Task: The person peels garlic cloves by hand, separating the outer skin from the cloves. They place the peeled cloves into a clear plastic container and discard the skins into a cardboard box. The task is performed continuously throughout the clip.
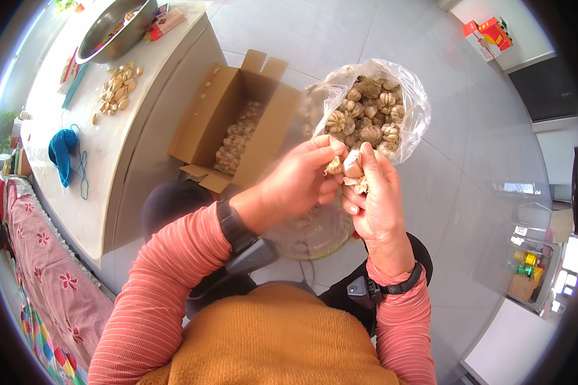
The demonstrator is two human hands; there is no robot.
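My right hand (pixel 378 197) holds part of a garlic bulb (pixel 353 166) with its papery skin between thumb and fingers. Close beside it, my left hand (pixel 313 168) pinches a smaller garlic piece (pixel 334 166) at its fingertips. Just beyond both hands, whole garlic bulbs (pixel 370 132) fill a clear plastic bag (pixel 416 110). To the left an open cardboard box (pixel 269 130) holds many pale garlic pieces (pixel 236 139). Below my hands, partly hidden by them, is a round transparent container (pixel 313 236) with bits of skin in it.
On the counter (pixel 149 91) at the left lie a pile of garlic cloves (pixel 118 89), a metal bowl (pixel 120 41) and blue knitting (pixel 63 151) with loose yarn. A pink patterned cloth (pixel 53 250) hangs at lower left. A red box (pixel 489 36) stands at upper right.
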